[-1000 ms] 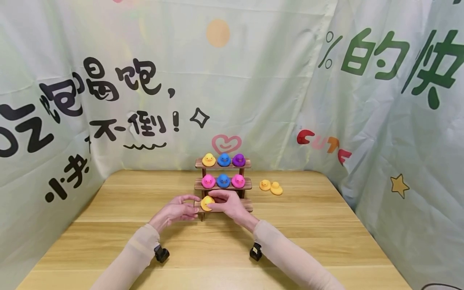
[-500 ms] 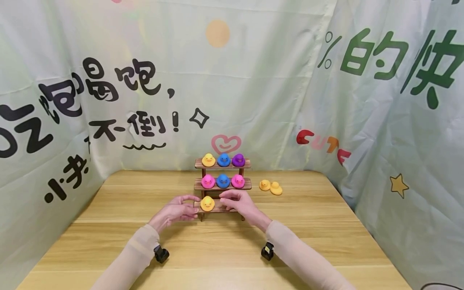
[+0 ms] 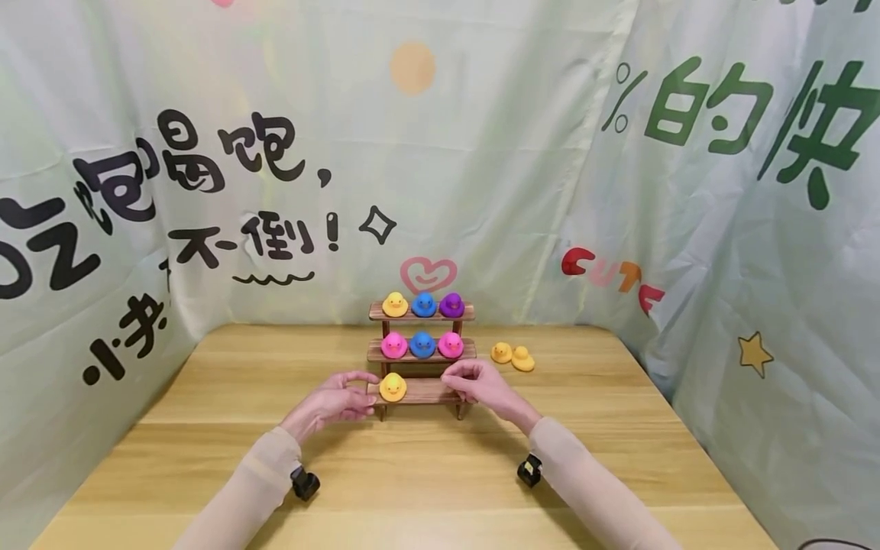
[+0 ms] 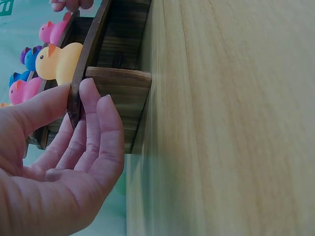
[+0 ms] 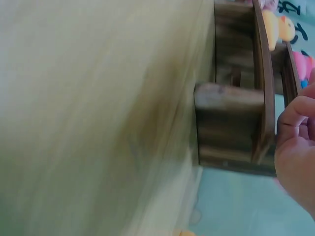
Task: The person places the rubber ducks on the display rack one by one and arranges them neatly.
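A yellow rubber duck (image 3: 393, 388) sits upright at the left of the bottom shelf of a three-tier wooden stand (image 3: 426, 391). My left hand (image 3: 334, 399) holds that shelf's left end, its thumb (image 4: 47, 105) on the upper side beside the duck and its fingers below. Near the shelf's right end is my right hand (image 3: 484, 386), fingers loosely bent with nothing between them. The middle shelf carries a pink duck (image 3: 394, 345), a blue duck (image 3: 422, 344) and another pink duck (image 3: 451, 344). Along the top stand yellow (image 3: 395, 305), blue (image 3: 424, 305) and purple ducks (image 3: 451, 305).
Two more yellow ducks, one upright (image 3: 501, 353) and one beside it (image 3: 523, 359), rest on the wooden table (image 3: 440, 473) right of the stand. A printed cloth (image 3: 481, 191) hangs behind the table and along both sides.
My right hand has let go of the yellow duck and moved right along the bottom shelf. The duck now faces forward. The left hand stays at the shelf's left end.
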`<control>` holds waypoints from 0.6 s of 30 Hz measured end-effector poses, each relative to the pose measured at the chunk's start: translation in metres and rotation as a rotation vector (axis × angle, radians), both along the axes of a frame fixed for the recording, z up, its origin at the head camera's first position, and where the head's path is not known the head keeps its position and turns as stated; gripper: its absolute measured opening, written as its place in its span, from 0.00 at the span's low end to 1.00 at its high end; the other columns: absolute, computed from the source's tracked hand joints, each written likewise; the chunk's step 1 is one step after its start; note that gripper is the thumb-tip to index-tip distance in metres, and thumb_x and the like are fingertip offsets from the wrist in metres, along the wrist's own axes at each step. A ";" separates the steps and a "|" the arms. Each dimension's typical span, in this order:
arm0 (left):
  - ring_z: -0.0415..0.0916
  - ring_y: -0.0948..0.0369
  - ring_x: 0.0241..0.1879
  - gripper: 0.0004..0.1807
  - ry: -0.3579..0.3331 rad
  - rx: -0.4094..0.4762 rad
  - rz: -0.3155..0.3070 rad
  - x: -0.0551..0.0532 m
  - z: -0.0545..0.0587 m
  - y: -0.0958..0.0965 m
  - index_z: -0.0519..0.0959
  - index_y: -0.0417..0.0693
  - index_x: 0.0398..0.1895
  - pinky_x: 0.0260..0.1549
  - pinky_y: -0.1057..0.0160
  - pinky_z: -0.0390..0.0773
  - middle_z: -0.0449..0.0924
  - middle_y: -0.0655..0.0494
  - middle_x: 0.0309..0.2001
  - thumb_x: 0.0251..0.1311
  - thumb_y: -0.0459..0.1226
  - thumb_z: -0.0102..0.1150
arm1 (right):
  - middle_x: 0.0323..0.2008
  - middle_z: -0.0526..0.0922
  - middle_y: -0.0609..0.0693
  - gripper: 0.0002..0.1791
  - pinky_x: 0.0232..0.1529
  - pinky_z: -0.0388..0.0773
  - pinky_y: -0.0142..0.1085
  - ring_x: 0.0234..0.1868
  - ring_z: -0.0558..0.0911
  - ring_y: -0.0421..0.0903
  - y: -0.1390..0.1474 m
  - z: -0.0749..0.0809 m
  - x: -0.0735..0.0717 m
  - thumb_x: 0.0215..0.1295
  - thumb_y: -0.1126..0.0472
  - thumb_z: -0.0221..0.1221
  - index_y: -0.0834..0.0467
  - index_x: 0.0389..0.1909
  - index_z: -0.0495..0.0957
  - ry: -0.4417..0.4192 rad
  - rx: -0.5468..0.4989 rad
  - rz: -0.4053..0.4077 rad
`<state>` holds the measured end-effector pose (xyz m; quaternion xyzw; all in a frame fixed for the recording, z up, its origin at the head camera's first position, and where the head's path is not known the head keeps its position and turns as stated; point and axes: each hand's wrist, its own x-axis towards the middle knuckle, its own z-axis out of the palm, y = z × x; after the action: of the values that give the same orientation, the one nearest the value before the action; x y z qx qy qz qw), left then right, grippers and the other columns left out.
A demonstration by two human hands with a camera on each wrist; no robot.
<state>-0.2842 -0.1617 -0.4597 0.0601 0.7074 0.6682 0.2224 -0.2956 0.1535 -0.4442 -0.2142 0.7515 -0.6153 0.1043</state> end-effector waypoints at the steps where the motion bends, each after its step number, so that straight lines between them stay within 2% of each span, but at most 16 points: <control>1: 0.83 0.58 0.33 0.27 0.001 -0.002 0.000 -0.001 0.000 0.000 0.68 0.39 0.63 0.39 0.61 0.87 0.83 0.49 0.36 0.60 0.29 0.62 | 0.21 0.76 0.48 0.20 0.16 0.60 0.25 0.17 0.67 0.36 0.004 0.001 -0.001 0.67 0.59 0.61 0.75 0.46 0.77 0.004 0.004 0.004; 11: 0.83 0.56 0.35 0.28 -0.008 -0.023 0.006 -0.002 0.004 -0.001 0.68 0.39 0.64 0.41 0.58 0.87 0.83 0.47 0.39 0.60 0.29 0.63 | 0.19 0.74 0.45 0.17 0.14 0.55 0.25 0.15 0.63 0.34 0.040 0.007 -0.012 0.67 0.59 0.61 0.72 0.44 0.78 -0.048 -0.003 -0.033; 18: 0.83 0.56 0.35 0.29 -0.007 -0.037 0.004 -0.002 0.003 -0.002 0.68 0.40 0.64 0.41 0.58 0.87 0.83 0.49 0.38 0.59 0.31 0.64 | 0.21 0.76 0.44 0.04 0.16 0.58 0.25 0.17 0.65 0.35 0.059 0.003 -0.022 0.68 0.58 0.61 0.53 0.35 0.83 -0.037 -0.097 -0.076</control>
<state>-0.2864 -0.1634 -0.4570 0.0521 0.7190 0.6556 0.2248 -0.3175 0.2130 -0.4407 -0.1790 0.7261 -0.6585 0.0843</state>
